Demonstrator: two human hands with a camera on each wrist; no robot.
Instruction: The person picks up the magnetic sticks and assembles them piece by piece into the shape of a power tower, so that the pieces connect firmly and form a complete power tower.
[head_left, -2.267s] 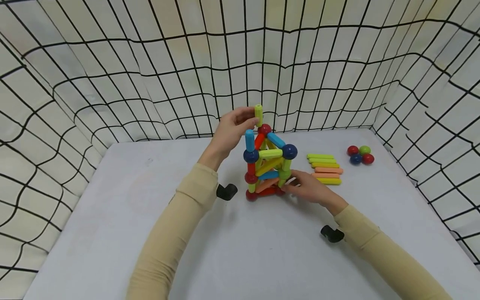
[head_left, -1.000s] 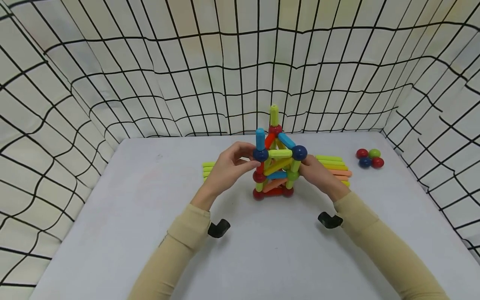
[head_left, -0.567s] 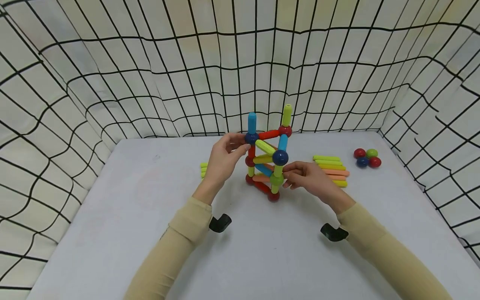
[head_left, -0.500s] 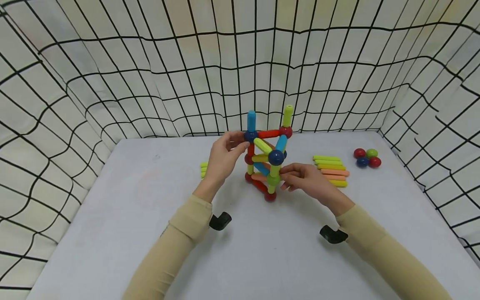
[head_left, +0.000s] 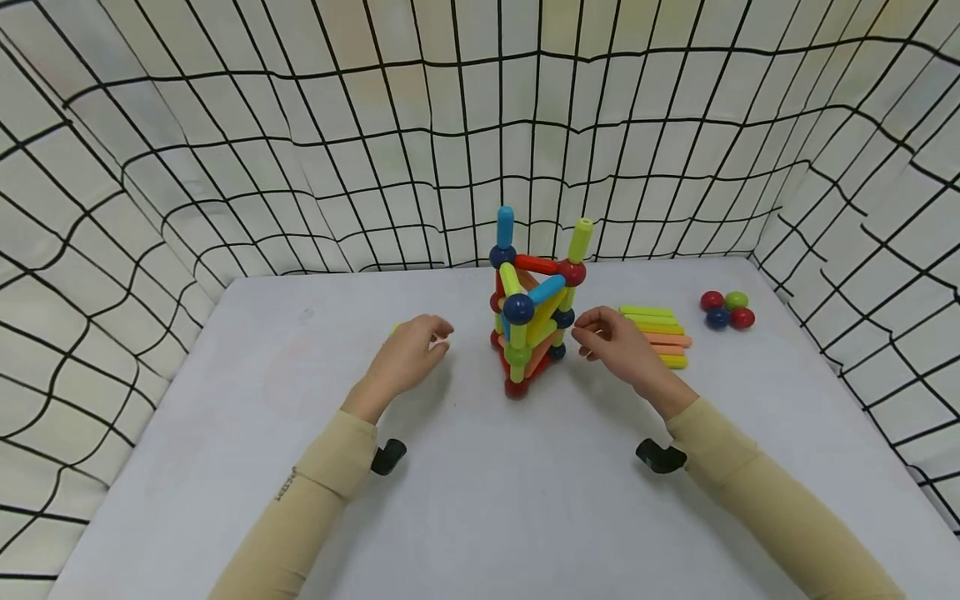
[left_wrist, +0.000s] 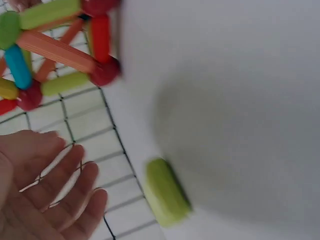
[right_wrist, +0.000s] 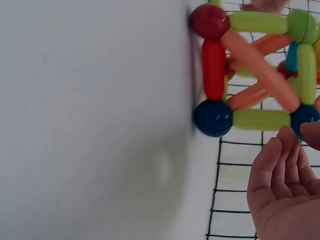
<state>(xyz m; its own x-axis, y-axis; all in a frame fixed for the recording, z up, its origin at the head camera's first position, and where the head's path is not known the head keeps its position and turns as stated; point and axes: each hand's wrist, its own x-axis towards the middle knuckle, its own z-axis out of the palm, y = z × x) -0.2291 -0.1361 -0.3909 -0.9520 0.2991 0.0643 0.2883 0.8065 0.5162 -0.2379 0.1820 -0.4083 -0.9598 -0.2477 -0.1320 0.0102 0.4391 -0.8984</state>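
A tower of magnetic balls and sticks (head_left: pixel 517 354) stands upright on the white table, three-sided, with ribbed sticks in red, orange, yellow, green and blue. One blue stick (head_left: pixel 506 227) and one yellow-green stick (head_left: pixel 581 240) point up from its top balls. My left hand (head_left: pixel 408 354) is apart from the tower on its left, fingers loosely bent and holding nothing. In the left wrist view a yellow-green stick (left_wrist: pixel 167 192) lies beyond those fingers. My right hand (head_left: pixel 618 346) is on the tower's right, its fingertips right by a dark blue ball (right_wrist: pixel 304 116) at mid height.
Right of the tower lie several loose sticks (head_left: pixel 651 311) in a row, yellow-green, yellow and orange. Farther right sits a cluster of loose balls (head_left: pixel 717 317), red, blue and green. A black-and-white grid net (head_left: pixel 480 158) surrounds the table (head_left: pixel 480 500) at the back and sides.
The upright yellow-green stick left my left hand and now stands on the tower. The tower has turned, its green-ball corner swinging left to the front. My left hand has let go and drawn back left.
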